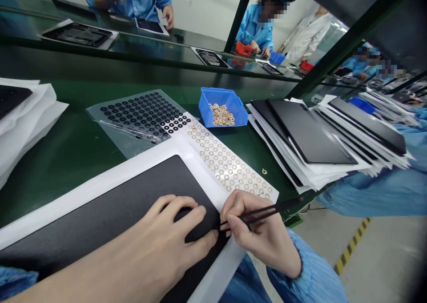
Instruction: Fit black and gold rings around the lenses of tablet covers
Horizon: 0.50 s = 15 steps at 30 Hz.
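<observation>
Left hand [156,236] rests open, fingers spread, on a black panel [100,209] at the near edge; right hand [260,234] pinches tweezers [276,209], tips by the left thumb [208,243], beside a sheet of gold rings [227,163].

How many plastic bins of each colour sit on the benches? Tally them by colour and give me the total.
Blue bins: 3 (near blue bin, far blue bin, right blue bin)
Red bins: 2 (left red bin, right red bin)
Total: 5
</observation>
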{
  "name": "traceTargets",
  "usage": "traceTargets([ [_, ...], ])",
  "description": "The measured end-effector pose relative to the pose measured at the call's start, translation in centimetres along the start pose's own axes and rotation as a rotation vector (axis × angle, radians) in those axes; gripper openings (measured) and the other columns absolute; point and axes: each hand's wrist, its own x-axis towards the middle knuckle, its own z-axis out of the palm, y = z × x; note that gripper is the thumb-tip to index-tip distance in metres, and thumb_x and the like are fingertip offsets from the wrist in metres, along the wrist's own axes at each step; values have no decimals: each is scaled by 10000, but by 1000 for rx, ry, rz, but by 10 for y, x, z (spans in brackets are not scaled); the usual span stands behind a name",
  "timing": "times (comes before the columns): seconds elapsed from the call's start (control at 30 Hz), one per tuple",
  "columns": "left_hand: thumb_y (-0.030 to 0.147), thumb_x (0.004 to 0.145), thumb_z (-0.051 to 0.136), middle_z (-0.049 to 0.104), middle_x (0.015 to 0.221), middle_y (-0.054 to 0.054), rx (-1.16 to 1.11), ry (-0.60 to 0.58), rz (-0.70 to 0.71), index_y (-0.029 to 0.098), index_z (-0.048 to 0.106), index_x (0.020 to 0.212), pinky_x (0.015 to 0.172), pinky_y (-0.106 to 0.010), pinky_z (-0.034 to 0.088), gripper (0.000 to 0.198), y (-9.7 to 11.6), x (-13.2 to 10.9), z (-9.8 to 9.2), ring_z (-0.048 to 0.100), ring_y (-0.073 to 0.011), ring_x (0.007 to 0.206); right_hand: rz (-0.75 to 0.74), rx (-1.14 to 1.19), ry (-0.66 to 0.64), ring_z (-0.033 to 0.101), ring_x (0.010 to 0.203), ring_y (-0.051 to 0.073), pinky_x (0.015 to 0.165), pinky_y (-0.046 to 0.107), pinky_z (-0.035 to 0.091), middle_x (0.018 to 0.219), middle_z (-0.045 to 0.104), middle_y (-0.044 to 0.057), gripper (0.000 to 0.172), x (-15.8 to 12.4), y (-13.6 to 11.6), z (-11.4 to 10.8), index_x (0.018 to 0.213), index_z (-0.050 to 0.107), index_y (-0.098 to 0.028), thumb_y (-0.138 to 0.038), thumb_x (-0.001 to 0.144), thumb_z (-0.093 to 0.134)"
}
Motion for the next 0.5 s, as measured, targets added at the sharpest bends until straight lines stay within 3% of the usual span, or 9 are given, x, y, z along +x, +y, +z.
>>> traceTargets([
  [0.17, 192, 703, 597, 588, 1021, -26, 0, -2, -12, 287, 531, 1208, 776, -358, 355, 518, 1, 0, -1, 478, -260, 982, -46, 189, 0, 587, 586, 119, 534, 253, 504, 717, 571, 23, 92, -2, 6, -4, 755, 558, -166, -177, 846, 566],
  [0.5, 179, 740, 576, 569, 1074, -41, -23, 27, -26, 291, 537, 1199, 805, -372, 369, 474, 2, 1, 2, 458, -273, 1026, -111, 97, 14, 590, 696, 153, 634, 295, 476, 756, 602, 24, 68, -6, 13, -5, 799, 590, -189, -179, 807, 656],
])
